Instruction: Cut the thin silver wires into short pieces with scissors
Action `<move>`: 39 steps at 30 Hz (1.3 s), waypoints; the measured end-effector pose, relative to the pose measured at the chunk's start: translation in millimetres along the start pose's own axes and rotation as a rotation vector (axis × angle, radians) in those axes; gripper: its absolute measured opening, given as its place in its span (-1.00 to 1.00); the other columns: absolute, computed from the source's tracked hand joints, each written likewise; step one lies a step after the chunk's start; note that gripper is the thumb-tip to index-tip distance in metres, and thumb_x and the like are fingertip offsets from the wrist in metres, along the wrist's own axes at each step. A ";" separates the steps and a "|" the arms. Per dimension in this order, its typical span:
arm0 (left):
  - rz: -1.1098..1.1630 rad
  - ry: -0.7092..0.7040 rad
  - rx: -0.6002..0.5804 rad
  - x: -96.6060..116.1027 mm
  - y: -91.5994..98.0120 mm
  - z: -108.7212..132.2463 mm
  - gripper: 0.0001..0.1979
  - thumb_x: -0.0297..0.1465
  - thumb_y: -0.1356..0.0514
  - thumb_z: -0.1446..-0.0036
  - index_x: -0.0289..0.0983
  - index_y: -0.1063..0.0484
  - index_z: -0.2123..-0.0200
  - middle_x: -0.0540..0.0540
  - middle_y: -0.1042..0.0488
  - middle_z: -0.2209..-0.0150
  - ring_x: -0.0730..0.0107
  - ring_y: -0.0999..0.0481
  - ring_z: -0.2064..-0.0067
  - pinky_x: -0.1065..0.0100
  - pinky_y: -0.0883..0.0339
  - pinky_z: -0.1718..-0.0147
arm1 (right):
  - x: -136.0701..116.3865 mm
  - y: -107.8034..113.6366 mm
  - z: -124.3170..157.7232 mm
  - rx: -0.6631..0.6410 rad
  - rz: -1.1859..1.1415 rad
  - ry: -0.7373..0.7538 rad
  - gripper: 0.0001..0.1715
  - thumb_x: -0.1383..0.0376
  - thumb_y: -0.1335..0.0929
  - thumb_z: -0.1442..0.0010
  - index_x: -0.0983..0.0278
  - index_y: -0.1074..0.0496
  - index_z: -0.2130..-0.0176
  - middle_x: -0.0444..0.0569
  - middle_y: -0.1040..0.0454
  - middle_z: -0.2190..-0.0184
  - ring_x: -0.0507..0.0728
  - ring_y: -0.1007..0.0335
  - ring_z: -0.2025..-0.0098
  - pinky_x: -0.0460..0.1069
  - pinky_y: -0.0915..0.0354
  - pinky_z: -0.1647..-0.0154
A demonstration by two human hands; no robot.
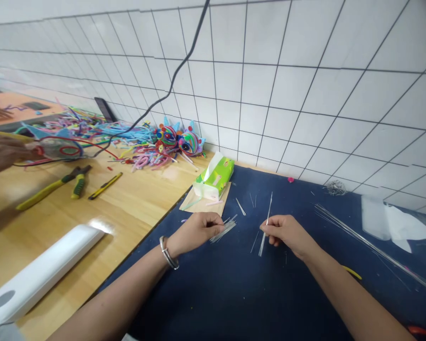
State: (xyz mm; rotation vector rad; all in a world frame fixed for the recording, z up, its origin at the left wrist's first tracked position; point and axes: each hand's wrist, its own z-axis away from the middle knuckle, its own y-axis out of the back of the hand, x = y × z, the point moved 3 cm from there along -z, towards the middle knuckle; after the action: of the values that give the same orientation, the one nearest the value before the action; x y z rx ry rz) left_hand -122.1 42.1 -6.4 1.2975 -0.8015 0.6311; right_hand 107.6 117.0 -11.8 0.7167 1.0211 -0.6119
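Note:
My left hand [195, 230] rests on a dark blue mat [234, 293], fingers closed on a small bundle of thin silvery wires [224, 229] that fans out to its right. A silver bracelet circles that wrist. My right hand [286, 230] pinches two or three long thin wires [266, 222], which run upright from above the fingers to just below them. A few loose short wire pieces [240, 206] lie on the mat between and beyond the hands.
A green tissue pack [215, 177] sits at the mat's far edge. Long wires [369, 244] and clear plastic [394, 222] lie right. On the wooden table: pliers [53, 185], a utility knife [105, 185], pipe cleaners [128, 137], colourful figures [181, 139], a white device [39, 270]. Another person's hand [3, 154] at left.

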 end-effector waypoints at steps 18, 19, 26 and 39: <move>0.173 -0.033 -0.098 10.5 -40.2 -0.7 -0.83 -0.35 -0.07 -0.08 -0.33 -0.36 0.44 0.04 -0.32 0.53 0.54 -0.28 0.47 0.49 -0.13 0.49 | 2.8 -40.6 5.8 0.007 -0.231 0.107 -0.73 0.16 -0.33 -0.03 0.35 -0.40 0.39 -0.13 -0.35 0.62 -0.05 -0.24 0.61 -0.12 -0.20 0.55; 0.169 -0.038 -0.101 10.9 -40.2 -0.7 -0.83 -0.35 -0.07 -0.08 -0.32 -0.36 0.44 0.04 -0.32 0.53 0.54 -0.28 0.47 0.49 -0.13 0.49 | 3.1 -41.0 5.5 0.006 -0.233 0.109 -0.72 0.15 -0.33 -0.03 0.35 -0.40 0.39 -0.13 -0.35 0.63 -0.05 -0.23 0.61 -0.12 -0.20 0.55; 0.077 -0.064 -0.042 9.9 -28.7 0.1 -0.83 -0.35 -0.06 -0.10 -0.31 -0.36 0.43 0.03 -0.33 0.52 0.52 -0.30 0.47 0.48 -0.16 0.48 | 2.0 -38.4 6.2 0.027 -0.241 0.096 -0.73 0.16 -0.33 -0.03 0.34 -0.39 0.39 -0.13 -0.34 0.60 -0.05 -0.24 0.59 -0.13 -0.20 0.56; -0.033 -0.319 0.021 39.9 -38.8 -0.3 -0.77 -0.34 -0.08 -0.12 -0.22 -0.45 0.19 -0.08 -0.46 0.32 0.41 -0.41 0.26 0.39 -0.26 0.23 | -37.9 -20.0 30.9 0.149 0.266 0.335 -0.83 0.25 -0.26 -0.08 0.23 -0.41 0.41 -0.16 -0.37 0.58 0.00 -0.29 0.51 -0.11 -0.19 0.45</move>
State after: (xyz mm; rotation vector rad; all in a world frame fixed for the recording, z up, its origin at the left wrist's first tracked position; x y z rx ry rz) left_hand -67.9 34.4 3.2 1.4481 -1.0320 0.4109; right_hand 94.2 85.3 28.3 1.0927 1.1692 -0.3445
